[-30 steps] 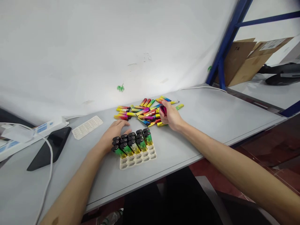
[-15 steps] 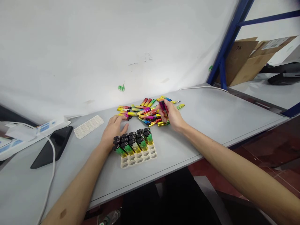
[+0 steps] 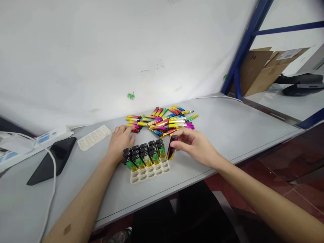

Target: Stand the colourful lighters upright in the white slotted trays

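At the left, a white plastic power strip [image 3: 54,134] is crossed by a smooth white cable [image 3: 55,175], and beside it a flat, glossy black phone [image 3: 52,160] is laid on the matte grey tabletop [image 3: 227,125]. Next, a thin, pale tray [image 3: 94,137] is seen, dimpled with small hollows. The left hand [image 3: 119,141] is rested with its thumb spread from its fingers, its fingertips brought to shiny, metallic-looking lighters [image 3: 157,121] heaped at many angles. Nearer, a cream block [image 3: 151,174], pierced with oval sockets, is filled at the back with standing lighters [image 3: 154,157], green-to-yellow and translucent, capped in black. To its right, a dark held lighter [image 3: 171,153] is pinched between the thumb and fingers of the right hand [image 3: 196,146], just beside the block's right rear corner; whether the block is touched cannot be told. Its long axis is tilted slightly off upright, the black head pointed up and rightward, the yellowish base down and leftward
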Demonstrator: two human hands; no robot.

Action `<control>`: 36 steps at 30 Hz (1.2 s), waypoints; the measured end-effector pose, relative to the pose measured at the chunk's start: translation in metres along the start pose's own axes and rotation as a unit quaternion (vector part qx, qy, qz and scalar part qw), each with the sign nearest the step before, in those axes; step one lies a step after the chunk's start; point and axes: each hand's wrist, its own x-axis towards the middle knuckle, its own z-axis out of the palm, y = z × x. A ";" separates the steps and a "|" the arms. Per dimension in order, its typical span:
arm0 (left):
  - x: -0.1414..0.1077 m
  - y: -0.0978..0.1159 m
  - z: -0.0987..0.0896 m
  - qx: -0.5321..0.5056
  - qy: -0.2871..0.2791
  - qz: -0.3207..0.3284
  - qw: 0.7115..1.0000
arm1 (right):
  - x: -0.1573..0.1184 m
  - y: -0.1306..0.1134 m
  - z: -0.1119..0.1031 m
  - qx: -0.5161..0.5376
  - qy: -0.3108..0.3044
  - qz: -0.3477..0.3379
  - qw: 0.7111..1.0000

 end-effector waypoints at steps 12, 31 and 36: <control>0.000 -0.005 0.003 -0.087 -0.015 0.036 0.995 | -0.010 -0.006 0.023 -0.227 0.003 -0.077 0.971; -0.004 0.016 -0.018 -0.183 -0.023 0.009 0.983 | 0.010 -0.010 0.020 -0.291 0.084 -0.160 0.940; -0.004 0.026 -0.023 -0.335 -0.006 -0.035 0.942 | 0.066 0.005 0.017 -0.223 0.030 -0.147 0.963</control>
